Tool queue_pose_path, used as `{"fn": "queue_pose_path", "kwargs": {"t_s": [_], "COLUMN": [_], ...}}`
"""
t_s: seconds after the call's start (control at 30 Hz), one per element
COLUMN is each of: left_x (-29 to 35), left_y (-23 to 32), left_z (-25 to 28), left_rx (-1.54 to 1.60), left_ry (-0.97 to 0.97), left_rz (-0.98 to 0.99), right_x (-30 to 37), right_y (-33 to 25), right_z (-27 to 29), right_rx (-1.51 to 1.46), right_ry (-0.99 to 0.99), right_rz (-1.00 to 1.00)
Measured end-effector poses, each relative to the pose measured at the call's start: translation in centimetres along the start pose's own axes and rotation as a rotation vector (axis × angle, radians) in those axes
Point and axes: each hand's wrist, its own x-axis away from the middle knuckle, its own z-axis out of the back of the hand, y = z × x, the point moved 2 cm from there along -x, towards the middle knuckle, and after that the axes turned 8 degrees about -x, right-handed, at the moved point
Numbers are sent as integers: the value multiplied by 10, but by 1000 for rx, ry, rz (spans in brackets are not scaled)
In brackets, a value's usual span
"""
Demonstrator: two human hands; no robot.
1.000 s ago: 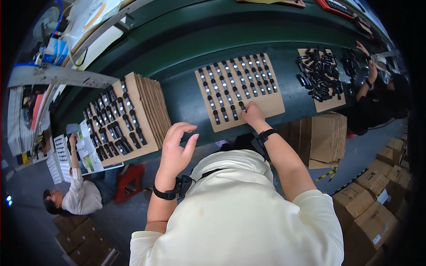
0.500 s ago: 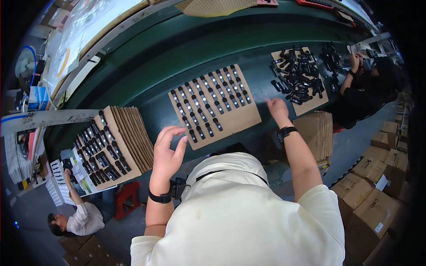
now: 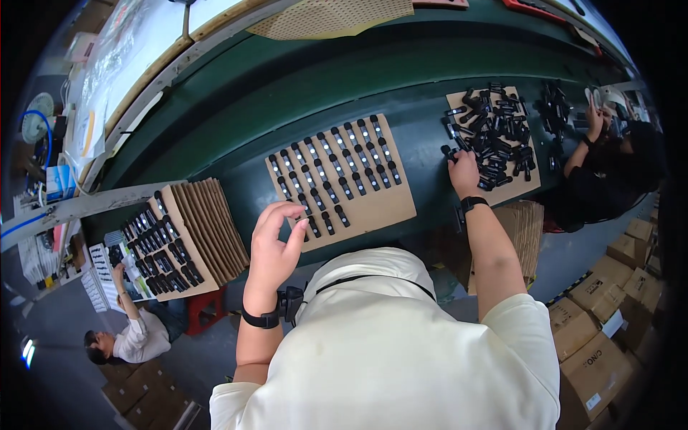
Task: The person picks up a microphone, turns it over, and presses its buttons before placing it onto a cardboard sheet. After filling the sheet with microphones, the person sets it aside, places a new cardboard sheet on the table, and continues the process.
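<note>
My right hand (image 3: 464,172) is at the near left edge of a heap of small black stick-shaped devices (image 3: 502,129), its fingers closed at one of them, a black device (image 3: 448,153). The heap lies on a brown cardboard sheet (image 3: 516,188). Over the near left corner of a second cardboard sheet (image 3: 380,211), my left hand (image 3: 272,240) hovers with thumb and fingers apart, holding nothing. On that sheet stand neat slanted rows of similar devices (image 3: 330,161), each with a dark rounded top and a pale spot. The nearest row is short and fills only the left part.
Left of me, a stack of cardboard sheets (image 3: 211,229) leans beside a sheet with more rowed devices (image 3: 161,247). Another stack (image 3: 509,240) stands below the right end of the green bench (image 3: 423,143). Co-workers sit at both sides; cartons (image 3: 595,373) fill the right floor.
My right hand has moved right and slightly toward me, reaching the heap's edge and closing at a black device. My left hand stays nearly in place, and the view has shifted a little.
</note>
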Motion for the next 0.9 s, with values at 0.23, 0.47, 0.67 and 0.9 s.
{"fn": "queue_pose_path", "kwargs": {"t_s": [0.23, 0.47, 0.67, 0.9], "left_x": [-9, -13, 10, 35], "left_y": [15, 57, 57, 48], "left_z": [-3, 18, 47, 70], "left_rx": [15, 74, 105, 156], "left_ry": [-36, 17, 62, 118], "left_rz": [-49, -259, -451, -475], "right_x": [38, 130, 171, 201], "right_y": [-87, -226, -269, -291], "right_z": [34, 140, 157, 159], "right_rx": [-457, -847, -925, -970], "right_ry": [-167, -386, -336, -371], "right_rz": [238, 777, 1074, 1126]}}
